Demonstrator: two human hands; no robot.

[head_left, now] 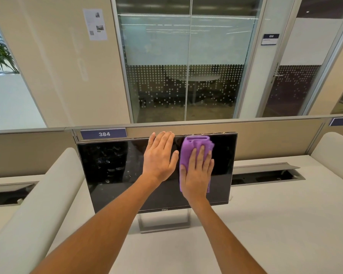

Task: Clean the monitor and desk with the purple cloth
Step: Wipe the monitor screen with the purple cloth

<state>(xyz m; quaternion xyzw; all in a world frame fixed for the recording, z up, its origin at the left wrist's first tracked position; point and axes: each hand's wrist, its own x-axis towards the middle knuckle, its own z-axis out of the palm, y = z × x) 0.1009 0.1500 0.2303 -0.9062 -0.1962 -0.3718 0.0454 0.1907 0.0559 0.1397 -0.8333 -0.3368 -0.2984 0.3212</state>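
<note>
The purple cloth (194,147) is pressed flat against the upper right of the dark monitor (115,171) by the right hand (196,173), fingers straight, while the top edge is steadied by the left hand (158,157), fingers flat, above the white desk (265,224).

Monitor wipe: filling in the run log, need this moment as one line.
step: wiping monitor | right hand: presses cloth flat on screen | left hand: braces top edge | smudges at screen left

One monitor (111,171), one purple cloth (194,147), two hands, two number plates, two cable trays.
</note>
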